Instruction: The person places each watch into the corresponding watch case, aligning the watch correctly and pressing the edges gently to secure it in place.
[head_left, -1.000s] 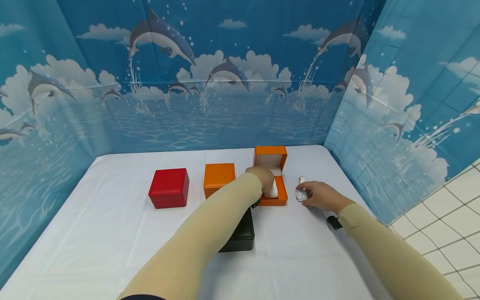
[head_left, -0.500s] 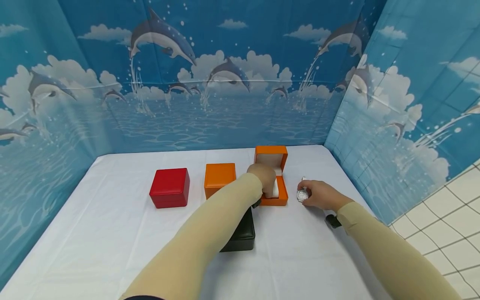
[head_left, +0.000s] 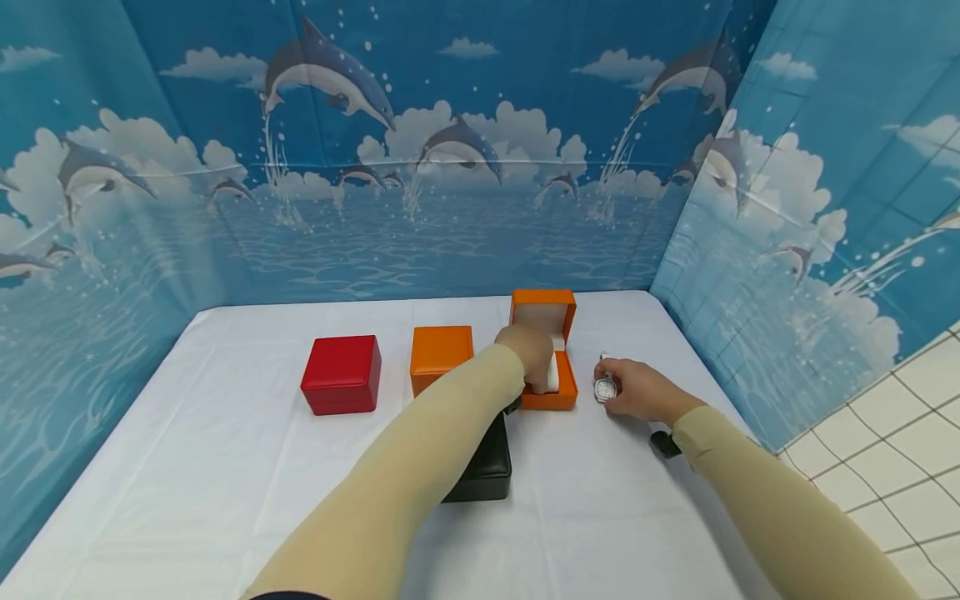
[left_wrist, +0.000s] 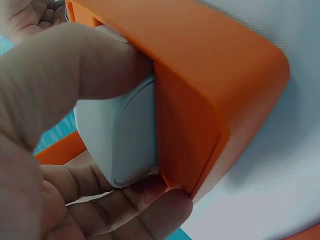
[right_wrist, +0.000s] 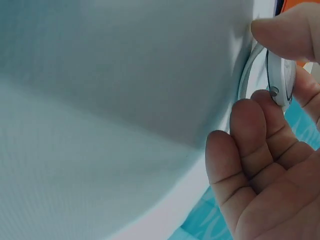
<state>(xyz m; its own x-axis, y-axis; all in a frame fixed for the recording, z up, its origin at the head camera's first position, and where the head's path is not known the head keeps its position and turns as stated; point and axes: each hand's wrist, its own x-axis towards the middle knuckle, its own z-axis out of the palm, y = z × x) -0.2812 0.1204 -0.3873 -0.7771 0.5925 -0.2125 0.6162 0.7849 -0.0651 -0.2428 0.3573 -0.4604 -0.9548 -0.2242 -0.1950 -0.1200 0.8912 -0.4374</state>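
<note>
hands (head_left: 528, 354) on cushion (left_wrist: 122, 135), watch (head_left: 604, 387)

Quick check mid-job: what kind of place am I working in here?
Probably a staged recording booth: a white-clothed table walled in by blue dolphin-print backdrops, with leatherette gift boxes such as the closed red square box laid out.

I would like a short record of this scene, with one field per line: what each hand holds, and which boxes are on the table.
left hand: grips the white cushion inside the open orange box
right hand: pinches a watch on the table
closed boxes: red box, orange box, black box
backdrop: blue dolphin print
</note>
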